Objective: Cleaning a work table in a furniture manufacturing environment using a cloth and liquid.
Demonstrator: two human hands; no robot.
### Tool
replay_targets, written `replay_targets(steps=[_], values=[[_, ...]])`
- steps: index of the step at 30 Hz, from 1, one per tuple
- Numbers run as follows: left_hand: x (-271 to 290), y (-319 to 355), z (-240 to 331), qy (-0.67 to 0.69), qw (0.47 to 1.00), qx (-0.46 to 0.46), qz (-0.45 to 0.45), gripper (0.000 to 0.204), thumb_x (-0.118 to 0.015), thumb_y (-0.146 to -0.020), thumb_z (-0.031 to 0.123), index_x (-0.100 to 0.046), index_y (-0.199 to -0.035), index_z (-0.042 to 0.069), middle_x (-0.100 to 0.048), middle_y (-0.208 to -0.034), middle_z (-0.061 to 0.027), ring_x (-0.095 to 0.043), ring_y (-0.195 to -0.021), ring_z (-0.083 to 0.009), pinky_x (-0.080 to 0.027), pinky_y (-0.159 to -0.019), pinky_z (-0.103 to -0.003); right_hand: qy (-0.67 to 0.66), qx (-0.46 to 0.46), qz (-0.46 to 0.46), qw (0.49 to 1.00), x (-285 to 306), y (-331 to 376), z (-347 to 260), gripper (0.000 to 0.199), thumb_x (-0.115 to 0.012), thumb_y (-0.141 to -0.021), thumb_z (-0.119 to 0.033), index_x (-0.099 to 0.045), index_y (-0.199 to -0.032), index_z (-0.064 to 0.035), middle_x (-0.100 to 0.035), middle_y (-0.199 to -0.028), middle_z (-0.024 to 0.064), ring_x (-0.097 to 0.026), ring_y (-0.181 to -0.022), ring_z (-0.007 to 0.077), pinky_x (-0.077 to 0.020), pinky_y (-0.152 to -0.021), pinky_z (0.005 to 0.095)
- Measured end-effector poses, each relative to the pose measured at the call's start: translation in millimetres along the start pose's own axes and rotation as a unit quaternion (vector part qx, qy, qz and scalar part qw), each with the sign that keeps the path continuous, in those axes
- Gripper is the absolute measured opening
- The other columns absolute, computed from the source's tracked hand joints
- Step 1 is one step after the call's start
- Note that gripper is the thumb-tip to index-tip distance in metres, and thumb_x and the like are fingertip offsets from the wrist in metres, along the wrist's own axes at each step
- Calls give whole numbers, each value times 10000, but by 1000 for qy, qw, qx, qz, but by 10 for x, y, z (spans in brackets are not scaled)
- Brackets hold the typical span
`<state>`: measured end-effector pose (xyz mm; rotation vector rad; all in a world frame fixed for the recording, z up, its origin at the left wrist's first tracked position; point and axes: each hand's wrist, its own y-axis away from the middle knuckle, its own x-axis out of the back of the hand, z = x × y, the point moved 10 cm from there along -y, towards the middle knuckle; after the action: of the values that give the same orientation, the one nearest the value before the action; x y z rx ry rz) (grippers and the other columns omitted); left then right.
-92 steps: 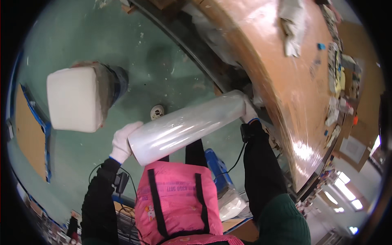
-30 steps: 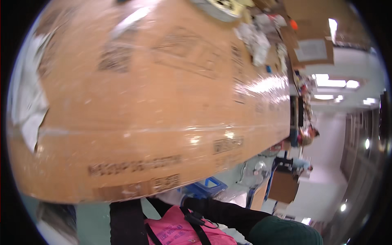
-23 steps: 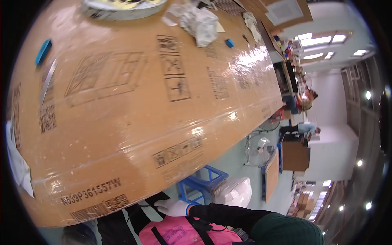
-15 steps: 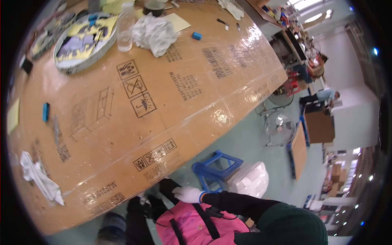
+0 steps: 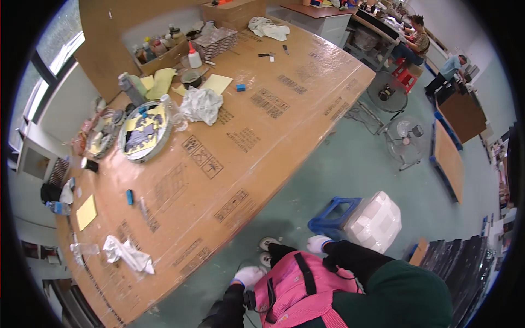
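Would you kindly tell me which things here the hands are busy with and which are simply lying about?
In hand or nearest:
- left hand and right hand, both in white gloves, held low beside the pink bag
- blue stool beside the right hand

Lying about:
- white crumpled cloth on the cardboard-covered table
- round tray
- yellow pad
- floor fan
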<state>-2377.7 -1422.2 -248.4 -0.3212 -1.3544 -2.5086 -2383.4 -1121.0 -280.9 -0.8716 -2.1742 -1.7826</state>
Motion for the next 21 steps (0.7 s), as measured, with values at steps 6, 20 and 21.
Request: replay_targets(steps=[6,20,21], values=[[1145,568,497,-52,980,-95,168,440,-481,-989,454,-674,-1191,112,-699,-1136,-180,-647,-1079,-396,-514,-933,-471,7,51,24,998,241,312,-298,422,-531,-894,-343,-732,-1128,-55,-698,-1151,231,-660,-1106,407,-518,-959,463],[1428,483,448,91,989,39,114,517,-473,-993,521,-705,-1221,120,-745,-1009,-105,-702,-850,-211,-552,-770,-381,-342,216,129,905,3476,341,-1290,376,-524,-1012,-382,-655,-998,-30,-638,-623,66,-574,-461,146,-468,-473,313],[1473,413,428,148,983,67,80,533,-475,-1003,512,-698,-1232,85,-739,-1089,-117,-689,-983,-243,-526,-879,-372,-352,219,137,900,3830,262,-1384,410,-570,-984,-405,-649,-1127,-29,-694,-731,111,-677,-605,220,-545,-600,359]])
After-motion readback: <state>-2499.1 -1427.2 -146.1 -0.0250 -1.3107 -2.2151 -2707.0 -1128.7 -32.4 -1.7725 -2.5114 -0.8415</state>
